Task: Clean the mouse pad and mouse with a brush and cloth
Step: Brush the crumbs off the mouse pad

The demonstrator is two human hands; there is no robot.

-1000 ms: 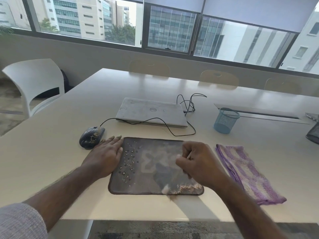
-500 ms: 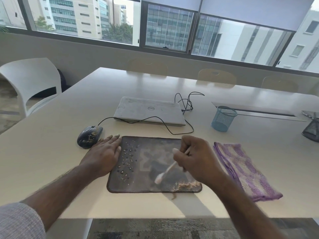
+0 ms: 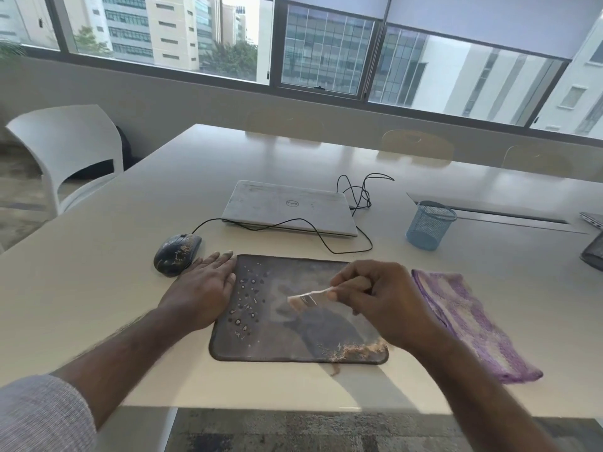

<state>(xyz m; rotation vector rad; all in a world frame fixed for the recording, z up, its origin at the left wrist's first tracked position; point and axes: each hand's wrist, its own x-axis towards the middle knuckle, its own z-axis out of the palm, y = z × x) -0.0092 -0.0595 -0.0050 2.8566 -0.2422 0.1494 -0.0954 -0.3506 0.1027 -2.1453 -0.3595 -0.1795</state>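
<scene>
Item, mouse pad (image 3: 293,340): dark, rectangular, flat on the white table (image 3: 98,321) directly before me, scattered crumbs across its left part and a heap of tan dust at its near right corner, a little spilled onto the table below. Item, my left hand (image 3: 202,288): laid flat, fingers straight, palm pressing on the pad's left edge, holding nothing. Item, my right hand (image 3: 381,305): fingers curled tight round the handle of a small brush (image 3: 310,296), bristles pointing left over the middle of the pad; blur hides whether they touch it. Item, mouse (image 3: 176,254): dark, dust on its top, on the table just beyond my left fingertips, its black cable (image 3: 293,221) running along the front of a closed grey laptop (image 3: 287,207). Item, cloth (image 3: 470,324): purple and white striped, folded, lying just right of the pad. Item, blue mesh cup (image 3: 429,225): upright, behind the cloth. Item, white chair (image 3: 65,148): at the table's left side.
</scene>
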